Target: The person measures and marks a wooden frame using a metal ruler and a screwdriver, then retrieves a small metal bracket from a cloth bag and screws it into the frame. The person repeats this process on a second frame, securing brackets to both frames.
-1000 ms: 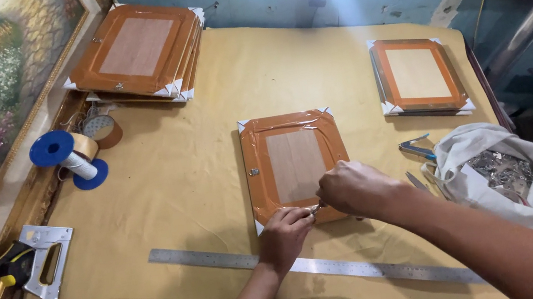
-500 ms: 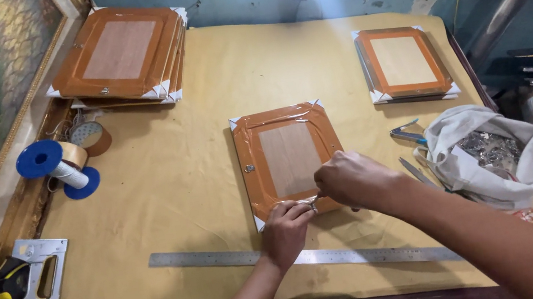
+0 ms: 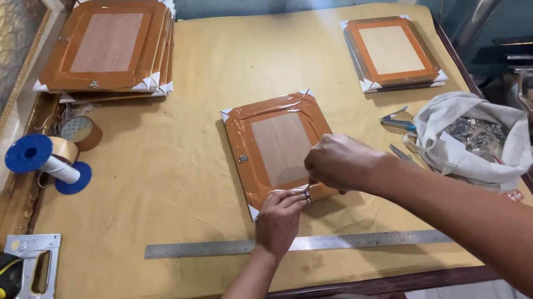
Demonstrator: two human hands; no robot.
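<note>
L hand [image 3: 279,214] and R hand [image 3: 338,163] meet at near edge of picture frame [image 3: 279,148], fingers pinched together on a small metal bit there; can't tell what it is. Frame lies face-down, mid table [image 3: 170,181]. Steel ruler [image 3: 297,242] just below hands. Cloth bag [image 3: 473,142] to right, w/ pliers [image 3: 397,121] beside it. Stack of frames [image 3: 108,47] far left, blue spool [image 3: 46,165] near it.

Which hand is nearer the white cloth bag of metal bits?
Right. The right hand works at the near edge of the centre frame, just left of the cloth bag; the left hand sits lower and further left, above the steel ruler.
</note>
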